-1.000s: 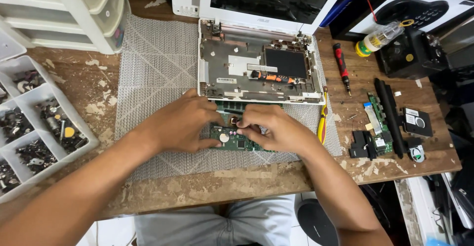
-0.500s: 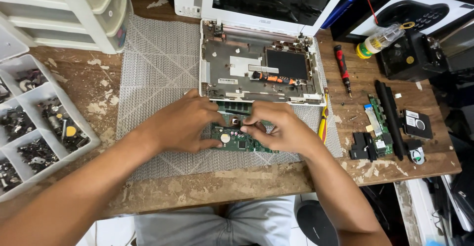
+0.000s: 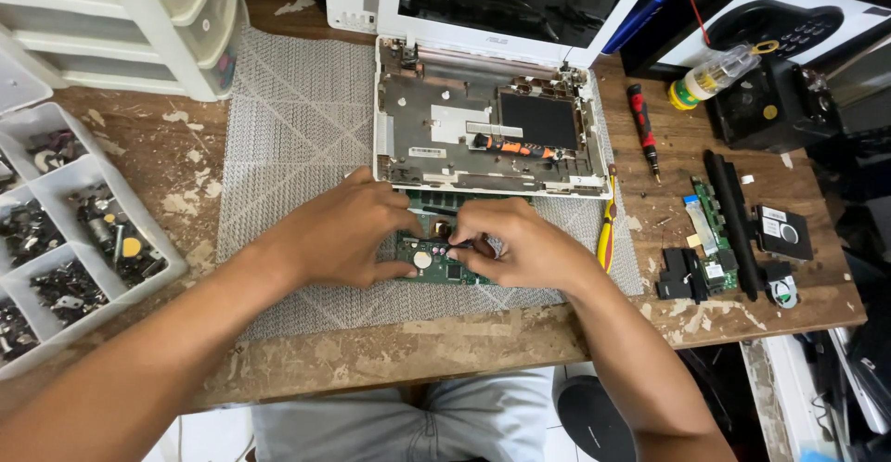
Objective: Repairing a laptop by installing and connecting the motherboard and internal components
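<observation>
- Head view: a green circuit board point(image 3: 434, 263) is seen lying on the grey mat point(image 3: 297, 128), just in front of the opened laptop base point(image 3: 487, 133).
- The board's left end is covered by the left hand point(image 3: 348, 235), fingers curled.
- A small part on the board is pinched by the right hand point(image 3: 520, 244).

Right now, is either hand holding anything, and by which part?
Both: left hand grips the green circuit board at its left end; right hand pinches something small on its top, too hidden to identify.

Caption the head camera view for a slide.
Both hands work a green circuit board before an opened laptop.
</observation>
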